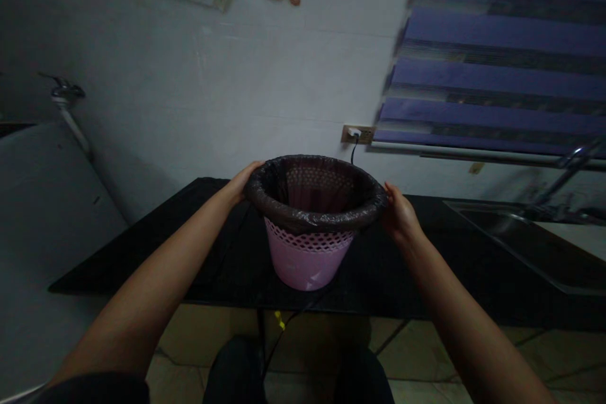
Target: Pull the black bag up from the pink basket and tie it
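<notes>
Currently my left hand (242,185) and right hand (400,213) flank the pink basket (307,265), touching its dark liner (312,219), whether pinching I can't tell.

left hand (243,183) and right hand (400,211) reach forward, well apart.

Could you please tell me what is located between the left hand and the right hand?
In the head view, a pink bin lined with a dark plastic bag is between the left hand and the right hand.
</notes>
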A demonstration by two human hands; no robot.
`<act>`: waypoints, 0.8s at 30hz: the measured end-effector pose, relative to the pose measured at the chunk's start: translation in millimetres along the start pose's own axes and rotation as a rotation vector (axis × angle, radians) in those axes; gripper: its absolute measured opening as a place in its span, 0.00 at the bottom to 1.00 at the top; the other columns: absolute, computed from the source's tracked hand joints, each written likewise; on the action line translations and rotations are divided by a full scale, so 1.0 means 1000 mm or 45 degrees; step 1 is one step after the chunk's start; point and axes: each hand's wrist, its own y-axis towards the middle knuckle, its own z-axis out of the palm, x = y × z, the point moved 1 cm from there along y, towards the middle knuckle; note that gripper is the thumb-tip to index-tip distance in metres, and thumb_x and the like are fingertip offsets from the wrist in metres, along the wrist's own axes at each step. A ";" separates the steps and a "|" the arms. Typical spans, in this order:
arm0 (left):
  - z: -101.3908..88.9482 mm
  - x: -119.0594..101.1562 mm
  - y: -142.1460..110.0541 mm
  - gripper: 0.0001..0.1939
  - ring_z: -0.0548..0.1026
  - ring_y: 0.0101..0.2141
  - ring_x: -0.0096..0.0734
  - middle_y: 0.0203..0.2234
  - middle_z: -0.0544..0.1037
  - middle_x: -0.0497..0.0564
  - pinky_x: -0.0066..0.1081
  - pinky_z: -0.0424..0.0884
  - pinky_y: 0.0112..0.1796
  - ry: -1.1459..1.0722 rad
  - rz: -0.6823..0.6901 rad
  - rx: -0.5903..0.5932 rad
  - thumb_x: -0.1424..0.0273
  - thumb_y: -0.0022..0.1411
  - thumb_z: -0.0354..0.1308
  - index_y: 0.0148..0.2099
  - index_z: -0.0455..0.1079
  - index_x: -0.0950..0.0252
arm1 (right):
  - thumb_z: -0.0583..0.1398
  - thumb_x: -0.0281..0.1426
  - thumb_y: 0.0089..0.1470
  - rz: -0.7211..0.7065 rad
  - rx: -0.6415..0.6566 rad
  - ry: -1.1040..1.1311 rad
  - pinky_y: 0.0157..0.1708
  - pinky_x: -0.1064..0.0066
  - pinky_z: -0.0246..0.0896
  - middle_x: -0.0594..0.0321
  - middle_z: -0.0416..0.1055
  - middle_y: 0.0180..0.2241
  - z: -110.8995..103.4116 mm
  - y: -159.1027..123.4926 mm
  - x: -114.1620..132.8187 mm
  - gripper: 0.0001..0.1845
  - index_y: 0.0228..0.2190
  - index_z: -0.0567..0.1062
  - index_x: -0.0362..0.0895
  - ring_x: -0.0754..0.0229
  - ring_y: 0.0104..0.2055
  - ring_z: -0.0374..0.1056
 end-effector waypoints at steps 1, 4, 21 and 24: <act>-0.002 0.001 0.001 0.12 0.76 0.28 0.36 0.23 0.77 0.51 0.30 0.72 0.37 0.001 0.011 0.021 0.64 0.53 0.57 0.34 0.73 0.68 | 0.64 0.45 0.40 0.060 -0.003 0.052 0.33 0.70 0.62 0.63 0.67 0.23 0.000 -0.001 0.001 0.20 0.25 0.66 0.43 0.59 0.32 0.68; -0.006 0.005 0.001 0.18 0.78 0.33 0.40 0.27 0.79 0.53 0.33 0.72 0.42 0.028 0.028 0.084 0.60 0.55 0.58 0.40 0.74 0.69 | 0.64 0.42 0.42 0.150 -0.019 0.144 0.30 0.72 0.60 0.64 0.68 0.23 0.000 -0.003 0.002 0.17 0.25 0.66 0.42 0.62 0.29 0.66; -0.030 0.036 -0.005 0.20 0.76 0.37 0.43 0.31 0.78 0.54 0.36 0.72 0.38 0.128 0.118 -0.232 0.58 0.54 0.58 0.43 0.73 0.68 | 0.64 0.42 0.40 -0.039 -0.083 -0.060 0.23 0.77 0.53 0.65 0.64 0.25 -0.021 -0.001 -0.014 0.19 0.28 0.66 0.42 0.69 0.25 0.59; -0.038 0.043 -0.006 0.18 0.75 0.36 0.43 0.28 0.77 0.54 0.36 0.71 0.37 0.175 0.113 -0.227 0.60 0.49 0.61 0.37 0.73 0.69 | 0.66 0.42 0.36 -0.061 -0.124 -0.098 0.24 0.78 0.54 0.64 0.67 0.28 -0.023 -0.003 -0.016 0.21 0.29 0.69 0.42 0.68 0.28 0.61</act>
